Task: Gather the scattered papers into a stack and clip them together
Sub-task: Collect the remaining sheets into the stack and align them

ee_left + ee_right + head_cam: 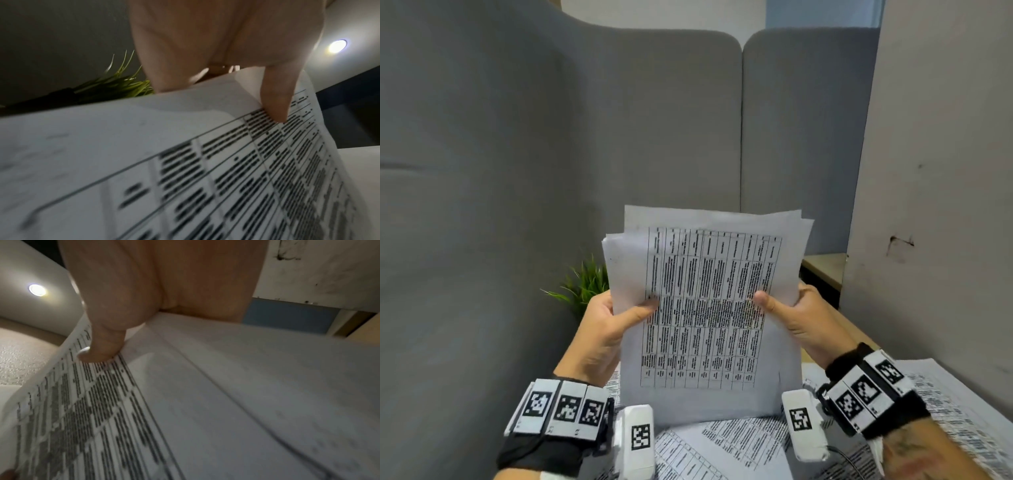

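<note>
A stack of white papers (705, 308) printed with black tables stands upright in front of me, its sheets uneven at the top. My left hand (616, 315) grips the stack's left edge, thumb on the front sheet and fingers behind. My right hand (787, 308) grips the right edge the same way. The left wrist view shows the thumb (275, 100) pressed on the printed sheet (185, 162). In the right wrist view the thumb (102, 344) pinches the stack (205, 402) too. More printed sheets (739, 442) lie flat on the table below. No clip is visible.
A grey upholstered sofa back (551, 171) rises behind the papers. A small green plant (585, 284) stands left of the stack. A white wall (945, 171) is at the right, with a wooden table edge (825, 267) beside it.
</note>
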A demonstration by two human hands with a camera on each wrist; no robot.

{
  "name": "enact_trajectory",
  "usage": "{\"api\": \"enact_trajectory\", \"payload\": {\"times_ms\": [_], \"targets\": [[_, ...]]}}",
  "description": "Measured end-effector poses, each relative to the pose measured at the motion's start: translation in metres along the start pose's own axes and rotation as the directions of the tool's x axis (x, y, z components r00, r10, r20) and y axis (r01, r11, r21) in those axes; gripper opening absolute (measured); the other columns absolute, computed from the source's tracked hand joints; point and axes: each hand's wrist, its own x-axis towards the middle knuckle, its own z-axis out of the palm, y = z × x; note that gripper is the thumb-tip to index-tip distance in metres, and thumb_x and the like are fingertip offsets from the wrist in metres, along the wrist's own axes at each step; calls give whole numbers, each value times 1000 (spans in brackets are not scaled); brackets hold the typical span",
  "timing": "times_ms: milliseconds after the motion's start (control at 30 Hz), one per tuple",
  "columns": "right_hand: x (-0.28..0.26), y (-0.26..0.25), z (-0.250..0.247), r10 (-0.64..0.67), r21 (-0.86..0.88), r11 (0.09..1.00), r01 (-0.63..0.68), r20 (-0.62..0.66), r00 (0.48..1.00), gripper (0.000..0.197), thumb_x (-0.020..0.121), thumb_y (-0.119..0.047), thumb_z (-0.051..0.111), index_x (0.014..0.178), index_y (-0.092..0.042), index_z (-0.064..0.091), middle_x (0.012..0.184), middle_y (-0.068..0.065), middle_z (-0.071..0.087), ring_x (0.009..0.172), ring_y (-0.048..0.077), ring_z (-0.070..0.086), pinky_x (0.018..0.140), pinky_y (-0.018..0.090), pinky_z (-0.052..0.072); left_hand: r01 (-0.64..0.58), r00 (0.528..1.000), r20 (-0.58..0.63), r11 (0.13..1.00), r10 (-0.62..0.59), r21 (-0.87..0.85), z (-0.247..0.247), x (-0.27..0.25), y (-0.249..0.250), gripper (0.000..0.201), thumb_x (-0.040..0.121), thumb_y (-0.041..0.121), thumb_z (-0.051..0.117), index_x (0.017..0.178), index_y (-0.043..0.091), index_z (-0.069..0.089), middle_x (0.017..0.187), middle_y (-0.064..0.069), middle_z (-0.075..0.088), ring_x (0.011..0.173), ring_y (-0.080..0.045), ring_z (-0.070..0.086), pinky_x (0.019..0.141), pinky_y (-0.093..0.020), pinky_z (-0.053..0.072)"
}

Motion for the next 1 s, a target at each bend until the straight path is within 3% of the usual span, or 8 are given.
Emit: {"api": "enact_trajectory", "payload": {"times_ms": [100, 233, 367, 467, 600, 767, 867, 1000], "targets": [[-1, -2, 7, 1, 85, 996, -1, 7, 1000, 72, 47, -63, 87, 104, -23, 71, 108, -3, 76, 104, 15, 70, 99, 39, 51, 26, 999, 30, 999, -27, 41, 1, 0, -2, 70, 47, 42, 94, 108, 13, 74, 111, -14, 72, 104, -26, 68, 91, -43, 52], [-2, -4, 11, 4, 280, 960, -29, 89, 996, 64, 63, -39, 90, 119, -18, 66, 122, 7, 71, 116, 23, 66, 99, 39, 50, 42, 996, 81, 997, -47, 63, 3, -1, -4, 66, 54, 43, 91, 114, 25, 70, 121, -9, 70, 115, -25, 65, 104, -54, 42], [-4, -8, 15, -6, 211, 978, -5, 52, 999, 46, 67, -36, 88, 110, -29, 72, 116, -3, 74, 111, 14, 68, 96, 32, 52, 5, 997, 73, 994, -12, 105, 10, -3, 2, 57, 64, 43, 86, 114, 22, 70, 118, -6, 71, 114, -22, 66, 104, -52, 43], [-7, -22, 19, -149, 145, 979, 143, 30, 988, 39, 78, -20, 79, 116, -20, 69, 118, 1, 73, 115, 17, 66, 101, 37, 51, -77, 997, -11, 984, 80, 161, 23, -2, 16, 26, 78, 20, 71, 104, 18, 70, 104, -1, 76, 101, -14, 70, 96, -41, 52], [-10, -46, 16, -268, 157, 952, 263, 16, 963, 36, 88, -5, 67, 121, -18, 67, 124, 2, 70, 119, 19, 64, 102, 37, 49, -141, 990, -10, 982, 143, 128, 32, -3, 31, 27, 83, 10, 64, 110, 14, 68, 110, -4, 74, 107, -22, 68, 92, -39, 51], [-12, -29, 10, -38, 229, 973, 4, 146, 989, 41, 79, -7, 75, 119, -12, 65, 121, 11, 70, 116, 26, 66, 104, 42, 49, -46, 999, 16, 987, 44, 157, 21, -4, 17, 33, 78, 9, 72, 110, 13, 67, 109, -6, 75, 106, -21, 69, 100, -45, 50], [-17, -6, 9, 99, 161, 978, -134, 206, 973, 48, 71, -13, 82, 115, -17, 64, 116, 8, 72, 114, 27, 66, 100, 41, 50, 8, 998, 57, 983, -19, 186, 12, -2, 5, 45, 71, 26, 83, 110, 10, 69, 113, -15, 72, 110, -30, 67, 102, -53, 47], [-26, -3, 9, 160, 183, 969, -164, 39, 986, 53, 60, -17, 81, 107, -17, 57, 113, 7, 71, 113, 24, 65, 98, 34, 50, 36, 987, 147, 982, -64, 188, 12, -3, 4, 53, 58, 30, 90, 107, 21, 71, 113, -8, 73, 111, -24, 67, 89, -31, 56]]}}
